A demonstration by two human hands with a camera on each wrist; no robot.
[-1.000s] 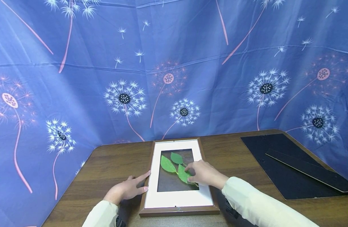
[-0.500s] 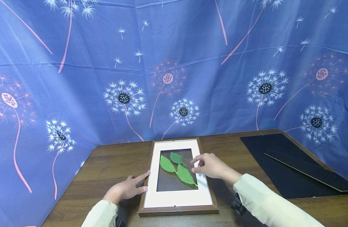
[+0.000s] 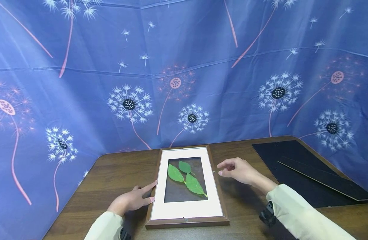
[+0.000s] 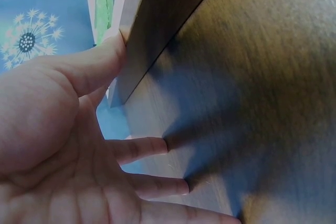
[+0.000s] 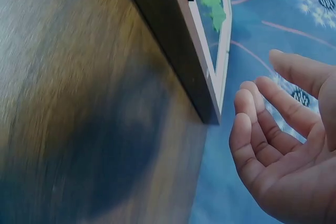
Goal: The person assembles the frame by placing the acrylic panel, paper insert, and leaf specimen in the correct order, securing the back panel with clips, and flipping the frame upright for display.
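Note:
A brown picture frame [image 3: 186,222] with a white mat [image 3: 186,211] lies flat on the wooden table. Inside the mat's window, three green leaves [image 3: 193,184] rest on the see-through pane. My left hand [image 3: 130,201] touches the frame's left side with its thumb and index finger; in the left wrist view the thumb is at the frame's edge and the other fingertips reach down to the tabletop. To the right of the frame, my right hand [image 3: 239,170] is raised over the table, its fingers loosely bent around nothing, as the right wrist view also shows.
On the right of the wooden table [image 3: 124,170] lies a black backing board [image 3: 276,153], with a narrower black strip [image 3: 324,176] resting across it. Behind the table hangs a blue cloth [image 3: 136,40] printed with dandelions.
My right hand has let go of the lower right leaf, lifted away and moved right, past the frame's edge. The left hand stays at the frame's left side.

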